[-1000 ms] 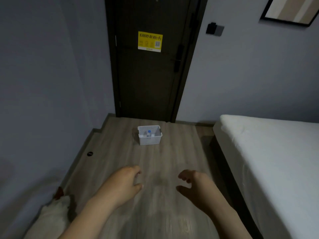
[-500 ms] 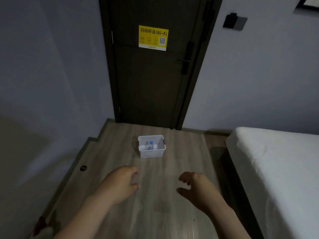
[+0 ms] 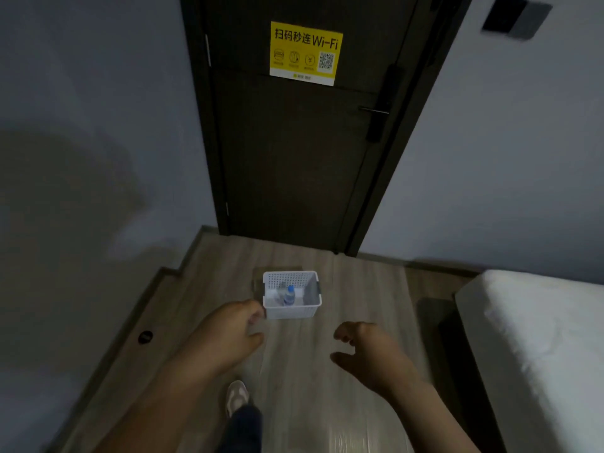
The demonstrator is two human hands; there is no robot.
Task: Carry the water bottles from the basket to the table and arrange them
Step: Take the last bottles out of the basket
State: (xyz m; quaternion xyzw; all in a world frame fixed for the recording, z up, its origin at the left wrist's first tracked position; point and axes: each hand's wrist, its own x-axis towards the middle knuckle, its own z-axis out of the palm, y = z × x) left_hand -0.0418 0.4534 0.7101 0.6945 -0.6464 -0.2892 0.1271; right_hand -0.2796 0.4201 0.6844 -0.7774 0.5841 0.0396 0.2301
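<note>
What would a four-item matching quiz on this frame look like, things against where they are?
Things:
1. water bottle
2. yellow sticker
3. white basket
4. bed

Places:
a. on the dark door
b. on the wooden floor, in front of the dark door
c. inside the white basket
d. along the right edge of the view

Pairs: 1-c, 2-a, 3-b, 4-d
</note>
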